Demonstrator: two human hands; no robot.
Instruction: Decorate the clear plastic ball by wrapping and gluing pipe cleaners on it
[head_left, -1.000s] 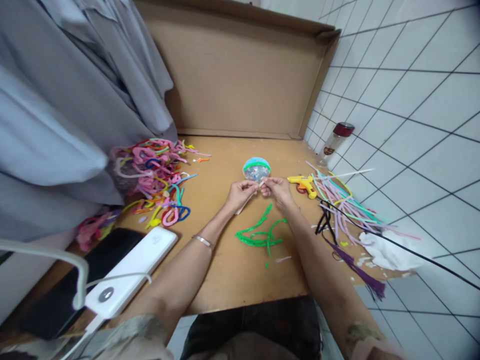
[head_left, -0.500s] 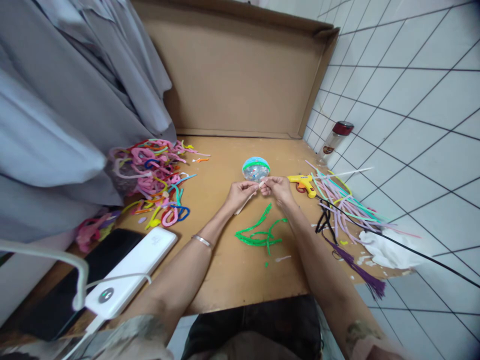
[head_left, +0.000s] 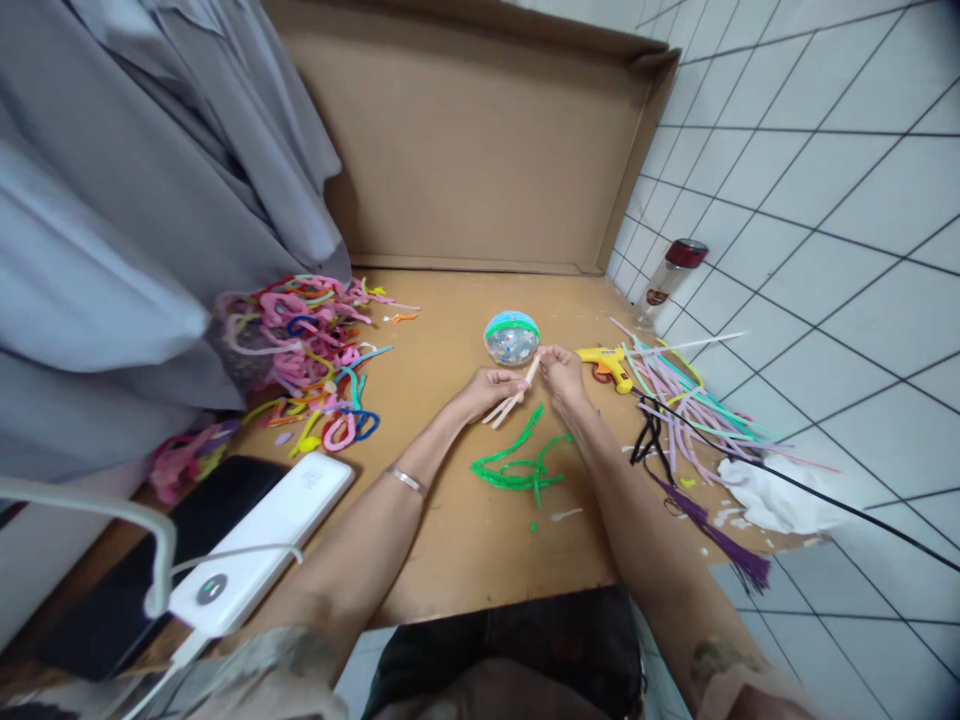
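Both hands are raised over the middle of the table, a short gap apart. Pale cream pipe cleaners [head_left: 507, 410], folded or bunched with their ends splayed toward me, run between them. My left hand [head_left: 489, 391] pinches the bundle around its middle. At its upper end, my right hand [head_left: 561, 374] grips with thumb and fingers. Just beyond the fingers sits a round ball [head_left: 512, 340], blue on top, clear below, with a green band. Bent green pipe cleaners [head_left: 517, 478] lie on the table between my forearms.
To the left are a heap of coloured pipe cleaners [head_left: 300, 340], a white power bank [head_left: 262, 540] and a black phone [head_left: 225, 500]. A yellow glue gun [head_left: 611, 368], loose pale stems [head_left: 682, 400], a purple tassel [head_left: 709, 530] and a jar [head_left: 669, 280] stand or lie right. Cardboard [head_left: 487, 140] rises behind.
My right hand has moved slightly right and up, away from my left. The pale pipe cleaners now show between the hands, and their lower ends have spread apart.
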